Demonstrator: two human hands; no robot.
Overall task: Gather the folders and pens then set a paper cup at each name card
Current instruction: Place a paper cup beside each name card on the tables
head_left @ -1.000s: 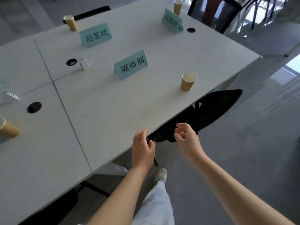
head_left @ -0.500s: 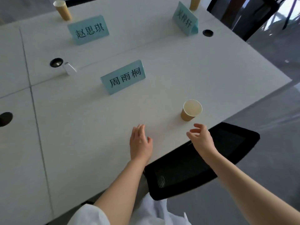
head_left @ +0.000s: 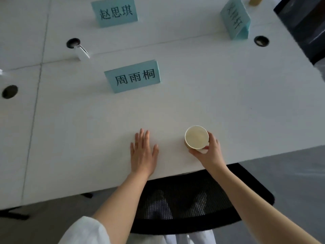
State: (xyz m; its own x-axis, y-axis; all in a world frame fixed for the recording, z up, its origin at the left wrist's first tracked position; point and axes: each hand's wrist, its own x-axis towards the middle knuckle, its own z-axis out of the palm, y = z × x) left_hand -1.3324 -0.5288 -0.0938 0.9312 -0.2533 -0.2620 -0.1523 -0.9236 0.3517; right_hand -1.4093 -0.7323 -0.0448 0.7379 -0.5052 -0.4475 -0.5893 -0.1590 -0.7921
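A brown paper cup [head_left: 196, 137] stands upright on the white table [head_left: 228, 111] near its front edge. My right hand [head_left: 209, 153] wraps around the cup's near side, thumb and fingers on its wall. My left hand [head_left: 143, 152] lies flat on the table, fingers apart, to the left of the cup. A teal name card [head_left: 133, 77] stands behind both hands. A second name card [head_left: 115, 12] stands at the back, a third [head_left: 235, 20] at the back right. Only the base of another cup [head_left: 255, 0] shows at the top edge.
A black mesh chair [head_left: 193, 199] is tucked under the table's front edge, below my arms. Round cable holes [head_left: 73, 43] [head_left: 261, 40] [head_left: 9, 91] sit in the tabletop, with a small white device [head_left: 81, 52] beside one. Another dark chair [head_left: 302, 23] stands at the far right.
I have come closer to the table. My right hand reached forward and closed around the paper cup. My left hand slid onto the tabletop and lies flat.
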